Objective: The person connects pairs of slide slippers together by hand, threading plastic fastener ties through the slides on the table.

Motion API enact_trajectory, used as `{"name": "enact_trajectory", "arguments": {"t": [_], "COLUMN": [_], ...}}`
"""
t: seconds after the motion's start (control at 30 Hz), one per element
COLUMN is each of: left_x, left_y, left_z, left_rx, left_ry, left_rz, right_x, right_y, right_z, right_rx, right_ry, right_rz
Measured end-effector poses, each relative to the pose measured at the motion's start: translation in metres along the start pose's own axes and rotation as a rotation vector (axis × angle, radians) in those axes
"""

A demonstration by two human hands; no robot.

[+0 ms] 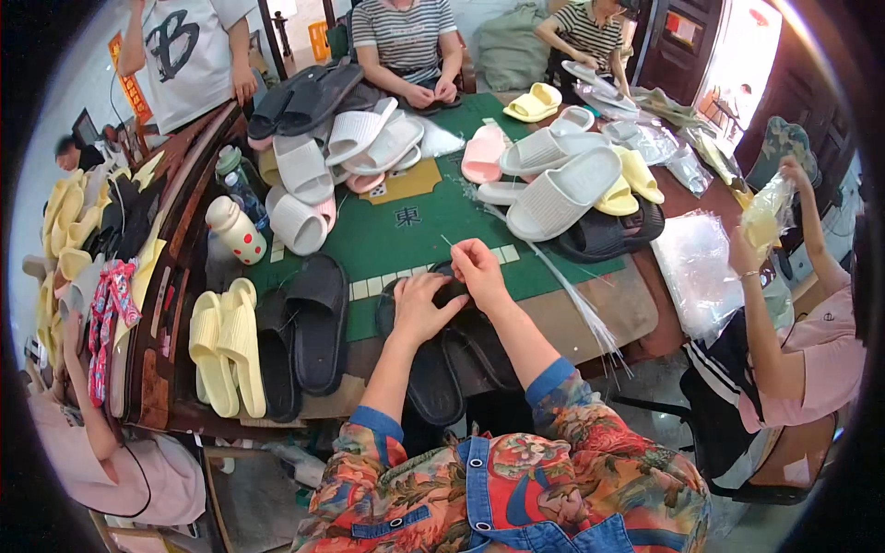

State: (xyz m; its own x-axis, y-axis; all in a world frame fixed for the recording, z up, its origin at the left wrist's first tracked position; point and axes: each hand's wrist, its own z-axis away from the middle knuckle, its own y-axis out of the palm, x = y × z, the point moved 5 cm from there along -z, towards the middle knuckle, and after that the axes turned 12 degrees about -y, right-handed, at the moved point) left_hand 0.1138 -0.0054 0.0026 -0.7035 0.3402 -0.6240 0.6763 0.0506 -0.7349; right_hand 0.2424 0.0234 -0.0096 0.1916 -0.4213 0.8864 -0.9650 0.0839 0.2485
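Note:
A pair of black slippers (438,373) lies at the table's near edge, right in front of me. My left hand (419,309) is closed over their upper part, its fingers bent across the straps. Just beside it my right hand (481,275) pinches a thin clear plastic strand (448,241), whose tip sticks up past the fingers. Where the strand's lower end goes is hidden by the hands. A bundle of similar clear strands (585,313) lies to the right. On the left stand another black pair (316,309) and a pale yellow pair (240,346).
Grey, pink and yellow slippers (567,194) are heaped at right, with more grey ones (304,170) at left. Clear plastic bags (698,267) lie on the right edge. A polka-dot bottle (237,230) stands left. Several people sit or stand around the green mat (406,263).

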Motion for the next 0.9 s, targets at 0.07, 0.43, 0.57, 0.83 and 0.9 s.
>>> {"name": "enact_trajectory", "arguments": {"t": [0.07, 0.43, 0.57, 0.83, 0.9], "left_x": [0.003, -0.012, -0.048, -0.005, -0.008], "left_y": [-0.002, -0.016, -0.043, -0.018, -0.016], "left_z": [-0.001, 0.008, 0.052, 0.079, 0.067], "left_rx": [0.018, -0.175, -0.273, -0.165, -0.112], "left_ry": [0.0, 0.103, 0.114, -0.14, -0.279], "left_rz": [0.0, -0.054, -0.117, -0.231, -0.29], "right_x": [0.022, 0.234, 0.152, 0.026, 0.021], "right_y": [-0.015, -0.085, -0.086, -0.069, -0.056], "right_z": [-0.003, 0.058, 0.045, 0.079, 0.089], "right_rx": [-0.106, -0.51, -0.15, 0.025, 0.033], "right_ry": [-0.207, -0.872, -0.438, -0.124, -0.103], "right_rz": [0.114, 0.288, 0.648, 0.888, 0.664]}}
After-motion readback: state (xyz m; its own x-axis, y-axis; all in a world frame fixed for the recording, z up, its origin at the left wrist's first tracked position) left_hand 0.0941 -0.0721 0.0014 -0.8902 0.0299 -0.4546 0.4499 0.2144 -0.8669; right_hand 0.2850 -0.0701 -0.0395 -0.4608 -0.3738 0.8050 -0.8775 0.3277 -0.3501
